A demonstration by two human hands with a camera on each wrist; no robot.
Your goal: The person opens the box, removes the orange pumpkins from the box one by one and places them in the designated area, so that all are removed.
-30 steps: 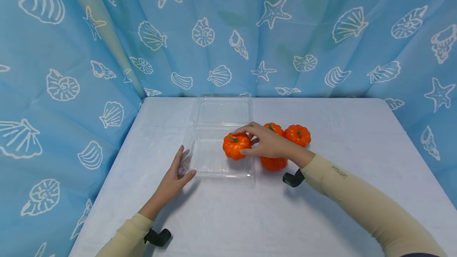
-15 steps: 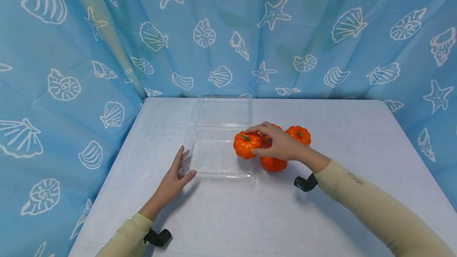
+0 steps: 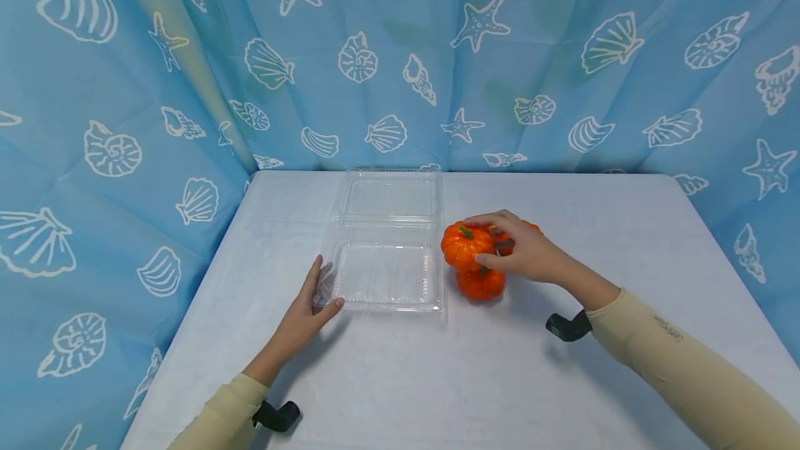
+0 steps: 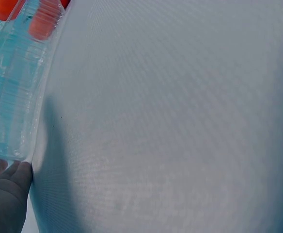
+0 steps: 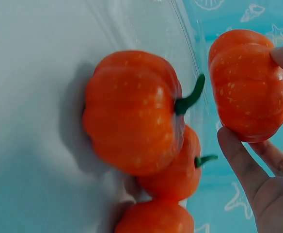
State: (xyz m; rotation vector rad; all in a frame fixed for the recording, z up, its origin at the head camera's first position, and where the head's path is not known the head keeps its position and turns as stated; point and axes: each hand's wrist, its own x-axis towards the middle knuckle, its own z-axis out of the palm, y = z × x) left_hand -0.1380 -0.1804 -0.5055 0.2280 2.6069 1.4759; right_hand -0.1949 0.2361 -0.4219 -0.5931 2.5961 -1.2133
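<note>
My right hand (image 3: 525, 250) grips a small orange pumpkin (image 3: 464, 247) with a green stem. In the right wrist view this pumpkin (image 5: 248, 87) sits between thumb and fingertips, raised off the table. Close beneath it is another pumpkin (image 3: 480, 286), and more orange (image 3: 532, 226) shows behind the hand, partly hidden. Three pumpkins stand grouped on the table in the right wrist view, the nearest pumpkin (image 5: 129, 114) largest. A clear plastic clamshell container (image 3: 384, 273) lies unfolded to the left. My left hand (image 3: 300, 318) touches its near left corner, thumb and fingers spread.
The container's lid (image 3: 390, 196) lies flat toward the back edge of the white-covered table (image 3: 412, 380). A blue curtain (image 3: 400, 54) with white shells and starfish hangs along the back and left side. Dark wrist mounts (image 3: 569, 326) stick out from both wrists.
My right hand has carried its pumpkin rightward, from over the container to over the grouped pumpkins. The left hand and the container have stayed put.
</note>
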